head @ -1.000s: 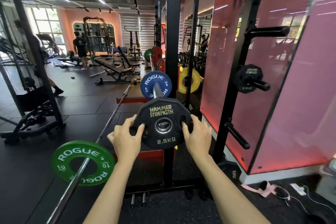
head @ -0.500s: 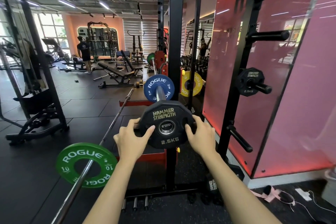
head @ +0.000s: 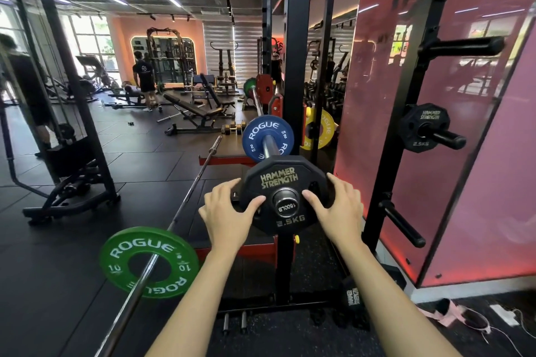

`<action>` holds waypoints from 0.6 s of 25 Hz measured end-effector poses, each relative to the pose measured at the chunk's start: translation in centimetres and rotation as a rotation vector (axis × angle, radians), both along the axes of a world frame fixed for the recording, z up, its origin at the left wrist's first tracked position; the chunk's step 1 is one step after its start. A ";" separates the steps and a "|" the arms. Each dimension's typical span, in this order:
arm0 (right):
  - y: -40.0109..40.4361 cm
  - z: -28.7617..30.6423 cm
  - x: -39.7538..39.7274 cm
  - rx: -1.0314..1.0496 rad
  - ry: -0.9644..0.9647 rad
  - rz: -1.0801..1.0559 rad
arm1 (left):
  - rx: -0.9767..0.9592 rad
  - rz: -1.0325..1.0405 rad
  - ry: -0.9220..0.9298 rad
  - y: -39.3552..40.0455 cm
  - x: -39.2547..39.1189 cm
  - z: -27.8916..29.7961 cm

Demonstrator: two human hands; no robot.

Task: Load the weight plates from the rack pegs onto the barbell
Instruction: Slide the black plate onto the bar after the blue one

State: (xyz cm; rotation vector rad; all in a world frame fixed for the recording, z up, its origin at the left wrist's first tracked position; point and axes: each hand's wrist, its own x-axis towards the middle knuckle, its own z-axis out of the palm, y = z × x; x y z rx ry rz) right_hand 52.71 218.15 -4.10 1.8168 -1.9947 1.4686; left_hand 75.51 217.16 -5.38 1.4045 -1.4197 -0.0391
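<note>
A black 2.5 kg Hammer Strength plate [head: 278, 180] sits on the end of the barbell sleeve [head: 285, 201], in front of a blue Rogue plate [head: 268, 130] on the same sleeve. My left hand [head: 229, 217] grips the plate's left rim, thumb lying on its face. My right hand [head: 339, 209] grips the right rim the same way. A second black 2.5 kg plate [head: 420, 122] hangs on a rack peg at the right.
Bare pegs [head: 461, 46] [head: 403, 223] jut from the rack post at the right. A green 10 plate [head: 149, 262] sits on another bar at lower left. A yellow plate [head: 322, 130] shows behind the upright. Benches and people are farther back.
Both hands have stayed on the black plate, and their thumbs now lie nearer the hub. The sleeve end shows a little more through the plate's hole.
</note>
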 end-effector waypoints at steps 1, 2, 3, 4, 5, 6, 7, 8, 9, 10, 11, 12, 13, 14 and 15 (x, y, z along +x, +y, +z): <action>-0.7 0.1 0.4 -0.015 -0.005 -0.003 | 0.002 -0.001 0.006 -0.8 -0.1 -0.1; -1.5 0.3 0.7 -0.023 -0.003 -0.011 | 0.009 0.000 0.013 -1.6 -0.1 -0.1; -2.3 0.6 0.8 -0.025 0.007 -0.021 | 0.025 0.005 0.023 -2.5 -0.1 -0.1; -3.2 0.8 0.9 -0.020 0.020 -0.032 | 0.042 0.010 0.030 -3.4 0.0 -0.2; -4.1 0.9 0.8 -0.012 0.028 -0.038 | 0.059 0.015 0.034 -4.4 0.0 -0.3; -5.0 1.0 0.7 -0.003 0.029 -0.039 | 0.072 0.020 0.037 -5.2 0.0 -0.4; -5.8 1.0 0.6 0.002 0.029 -0.038 | 0.076 0.025 0.040 -5.9 0.0 -0.5; -7.0 1.0 0.6 0.000 0.032 -0.037 | 0.069 0.030 0.044 -7.0 0.0 -0.7; -8.4 1.0 0.6 -0.011 0.036 -0.036 | 0.053 0.035 0.051 -8.2 0.1 -0.8; -9.8 0.9 0.6 -0.023 0.039 -0.034 | 0.031 0.039 0.062 -9.6 0.1 -0.8; -11.3 0.9 0.5 -0.034 0.040 -0.029 | 0.010 0.047 0.072 -11.0 0.1 -0.9; -12.9 0.9 0.5 -0.045 0.042 -0.021 | -0.008 0.060 0.080 -12.4 0.0 -1.0; -14.6 0.8 0.4 -0.052 0.046 -0.010 | -0.020 0.079 0.088 -13.9 -0.3 -1.0; -16.3 0.8 0.3 -0.052 0.052 0.003 | -0.027 0.099 0.098 -15.4 -0.5 -1.1; -17.8 0.8 0.2 -0.048 0.056 0.015 | -0.028 0.115 0.110 -16.7 -0.6 -1.1</action>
